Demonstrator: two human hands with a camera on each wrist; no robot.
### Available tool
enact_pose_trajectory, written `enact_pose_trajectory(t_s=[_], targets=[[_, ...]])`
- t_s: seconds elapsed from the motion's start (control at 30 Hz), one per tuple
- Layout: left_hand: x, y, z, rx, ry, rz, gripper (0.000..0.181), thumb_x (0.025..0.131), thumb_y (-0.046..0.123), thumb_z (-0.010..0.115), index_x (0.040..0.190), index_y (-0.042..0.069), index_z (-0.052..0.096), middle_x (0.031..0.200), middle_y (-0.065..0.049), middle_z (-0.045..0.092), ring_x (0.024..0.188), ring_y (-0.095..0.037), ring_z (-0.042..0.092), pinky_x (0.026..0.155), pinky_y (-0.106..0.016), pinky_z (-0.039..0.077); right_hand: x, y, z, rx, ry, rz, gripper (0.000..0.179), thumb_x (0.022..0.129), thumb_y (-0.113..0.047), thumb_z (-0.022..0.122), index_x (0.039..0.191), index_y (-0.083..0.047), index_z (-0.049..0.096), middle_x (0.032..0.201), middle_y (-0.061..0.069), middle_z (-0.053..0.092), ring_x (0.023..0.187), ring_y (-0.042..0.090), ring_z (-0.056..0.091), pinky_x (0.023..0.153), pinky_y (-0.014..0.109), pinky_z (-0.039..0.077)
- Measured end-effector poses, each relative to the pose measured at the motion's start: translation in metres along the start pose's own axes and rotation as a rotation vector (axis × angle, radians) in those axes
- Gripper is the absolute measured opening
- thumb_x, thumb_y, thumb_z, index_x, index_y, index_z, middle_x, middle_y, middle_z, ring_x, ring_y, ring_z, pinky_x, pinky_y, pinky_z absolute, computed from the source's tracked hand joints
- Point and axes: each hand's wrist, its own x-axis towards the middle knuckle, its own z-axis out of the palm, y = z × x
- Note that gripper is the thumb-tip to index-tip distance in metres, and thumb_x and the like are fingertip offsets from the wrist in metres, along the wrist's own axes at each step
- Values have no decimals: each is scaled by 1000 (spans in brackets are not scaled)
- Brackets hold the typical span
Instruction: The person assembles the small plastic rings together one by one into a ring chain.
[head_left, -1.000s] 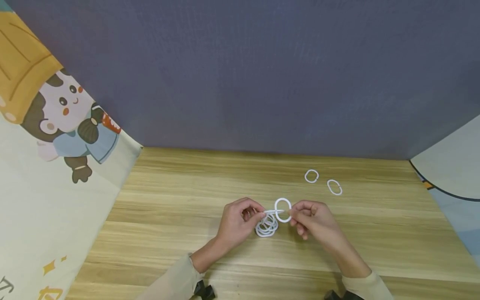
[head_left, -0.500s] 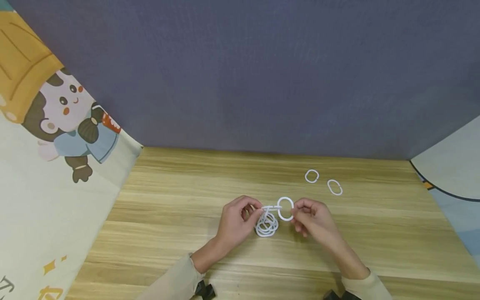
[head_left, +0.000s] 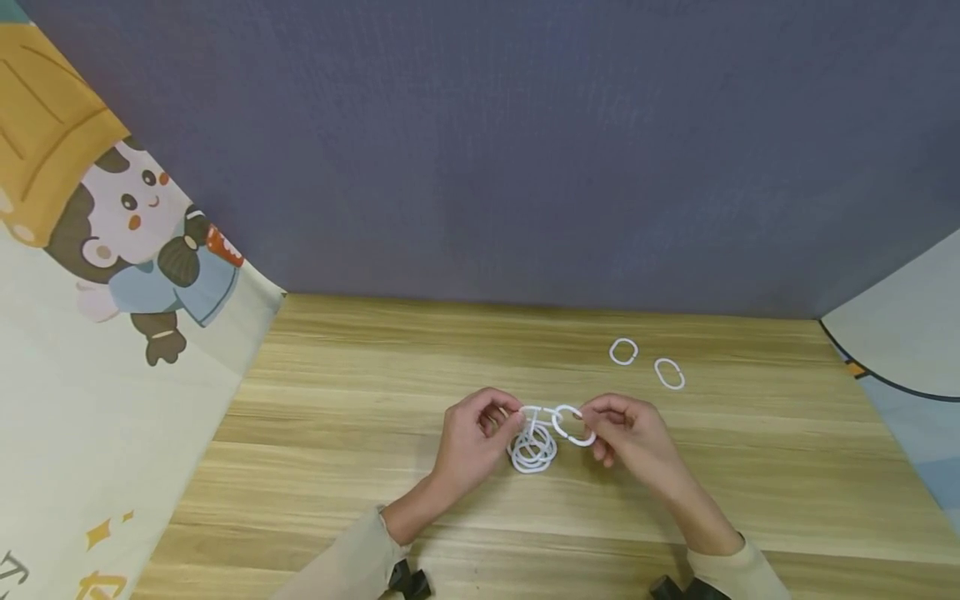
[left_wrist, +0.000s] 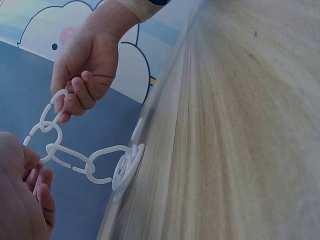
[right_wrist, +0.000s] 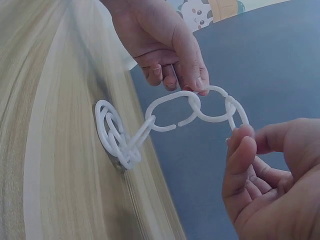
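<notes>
My left hand (head_left: 480, 433) pinches a white plastic chain link (right_wrist: 216, 119) between thumb and fingertips. Hooked through that link is another white link (head_left: 583, 443), whose far side my right hand (head_left: 628, 429) pinches. Both links are oval with a small gap in the ring. From the left hand's link, further joined links run down to a heap of chain links (head_left: 531, 460) on the table. The left wrist view shows the raised part of the chain (left_wrist: 70, 150) hanging between the hands and the heap. The fingers cover part of each held link.
Two loose white links, a rounder one (head_left: 614, 342) and a longer one (head_left: 670, 386), lie beyond the right hand on the wooden table (head_left: 360, 367). A dark blue-grey panel (head_left: 480, 167) rises at the back edge. A printed cartoon sheet (head_left: 75, 400) borders the left side.
The link in my right hand has turned and tilted, so its gap now faces the camera. The left hand has risen slightly with its link. The heap and the two loose links stay put.
</notes>
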Motion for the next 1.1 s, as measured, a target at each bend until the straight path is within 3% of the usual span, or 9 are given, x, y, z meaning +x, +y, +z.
enact_pose_trajectory(t_s=[0.2,0.4,0.5,0.6,0.7,0.9,1.1], targets=[[1,-2,0,25,-20,-36,10,95,-1,83,101,6,79,91,-2,77,76,-10,65,64,-20,53,1,1,-1,22,-2,-13,26,110,-2,64,124,20,66,76,2,68,59,8,60,51,23,53],[0,-7,0,96,-130,-93,7,96,2,83,99,7,78,87,2,75,75,-6,64,66,-21,54,0,2,-3,41,-28,-9,38,111,-4,64,143,14,54,79,2,69,60,10,60,52,24,53],[0,-7,0,86,-159,-87,11,97,3,82,108,4,77,93,0,76,77,-6,64,67,-21,54,0,2,-4,51,-31,-4,35,111,-5,64,141,11,55,80,2,70,59,10,60,51,24,53],[0,-6,0,91,-143,-63,24,97,2,82,120,2,74,100,-2,76,81,-6,66,68,-22,56,0,2,-3,63,-33,15,27,111,-4,64,135,7,56,80,3,70,59,10,60,51,24,52],[-1,-5,0,105,-116,19,30,95,1,83,124,1,73,103,-3,75,82,-6,66,67,-21,56,0,1,-3,67,-41,32,22,111,-4,63,128,6,54,81,4,70,59,10,60,52,23,52],[-4,-1,1,122,-116,281,23,92,0,88,110,9,77,101,-4,75,80,-6,65,60,-18,55,-1,0,-1,63,-48,23,17,110,-3,63,118,7,51,76,4,68,58,11,59,50,24,51],[-5,1,2,100,-130,375,23,90,-2,89,106,10,78,101,-3,76,79,-4,65,58,-18,55,-2,2,2,64,-102,7,18,110,-4,62,114,8,50,72,2,67,57,8,58,49,23,50]])
